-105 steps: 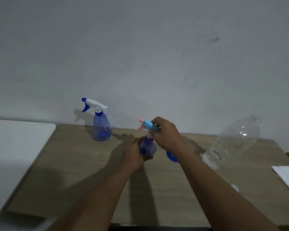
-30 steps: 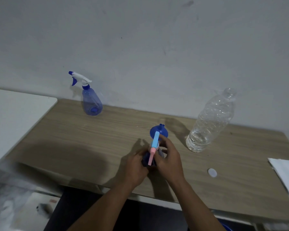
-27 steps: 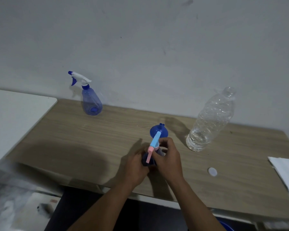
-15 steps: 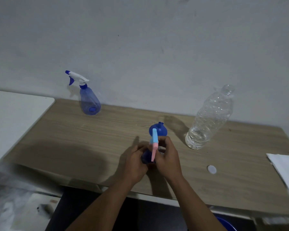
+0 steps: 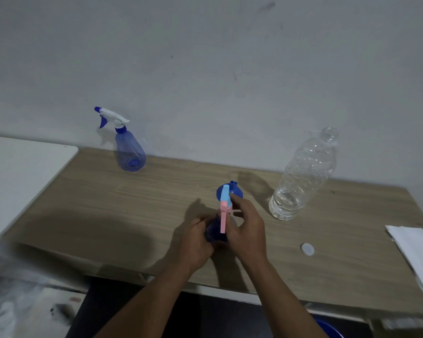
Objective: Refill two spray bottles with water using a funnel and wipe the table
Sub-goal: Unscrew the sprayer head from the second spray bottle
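A small blue spray bottle (image 5: 215, 230) with a pink and light-blue trigger head (image 5: 224, 206) stands near the front middle of the wooden table (image 5: 132, 206). My left hand (image 5: 195, 240) grips its body. My right hand (image 5: 246, 230) is closed around the trigger head at the neck. Just behind the bottle lies a blue funnel (image 5: 235, 190), partly hidden by the head. A second blue spray bottle (image 5: 128, 150) with a white and blue head stands at the back left by the wall. A large clear water bottle (image 5: 303, 176), uncapped, stands at the back right with a little water at the bottom.
A white bottle cap (image 5: 307, 249) lies on the table to the right of my hands. A folded white cloth or paper (image 5: 418, 254) lies at the right edge. A white surface (image 5: 22, 172) adjoins the table on the left. The wall runs along the back.
The bottle came from the back of the table to the front middle, held in both hands. Over the last second the trigger head has turned back and forth under my right hand.
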A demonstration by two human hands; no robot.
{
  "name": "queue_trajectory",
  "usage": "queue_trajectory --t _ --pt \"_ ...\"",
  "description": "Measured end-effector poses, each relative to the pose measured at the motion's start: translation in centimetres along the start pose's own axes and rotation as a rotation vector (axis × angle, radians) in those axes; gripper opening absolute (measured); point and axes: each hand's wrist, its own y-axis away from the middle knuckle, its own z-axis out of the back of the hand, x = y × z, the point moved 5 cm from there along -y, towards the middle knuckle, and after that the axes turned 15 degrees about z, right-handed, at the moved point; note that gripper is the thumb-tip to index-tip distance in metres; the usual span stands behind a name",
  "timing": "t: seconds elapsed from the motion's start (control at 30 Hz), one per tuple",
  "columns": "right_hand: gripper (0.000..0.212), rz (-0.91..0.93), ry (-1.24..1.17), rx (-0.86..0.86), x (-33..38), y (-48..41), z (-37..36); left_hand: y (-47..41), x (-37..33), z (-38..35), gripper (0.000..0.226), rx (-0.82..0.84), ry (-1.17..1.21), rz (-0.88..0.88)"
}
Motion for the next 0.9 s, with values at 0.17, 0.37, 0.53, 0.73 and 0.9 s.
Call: queue_trajectory --t 0.17,0.37,0.53,0.73,0.9 --pt "0.058 0.054 0.069 -0.006 1.4 -1.5 0.7 -0.2 0.6 -0.2 0.063 -0.031 -0.069 0.037" --pt "0.055 0.11 0.191 0.023 4.5 -4.6 2.1 -0.4 0.7 0.2 0.069 -0.07 -0.15 0.044" --pt "0.057 0.171 0.238 -0.001 7.9 -7.2 3.3 -0.3 0.3 -0.1 0.058 0.01 -0.073 0.045" --pt "0.059 0.144 0.397 0.047 10.5 -10.3 5.2 0.2 -0.6 0.3 0.052 0.034 -0.095 -0.033" --pt "0.056 -0.047 0.496 0.146 8.4 -9.7 6.5 0.7 -0.9 0.4 0.035 0.032 -0.107 -0.078"
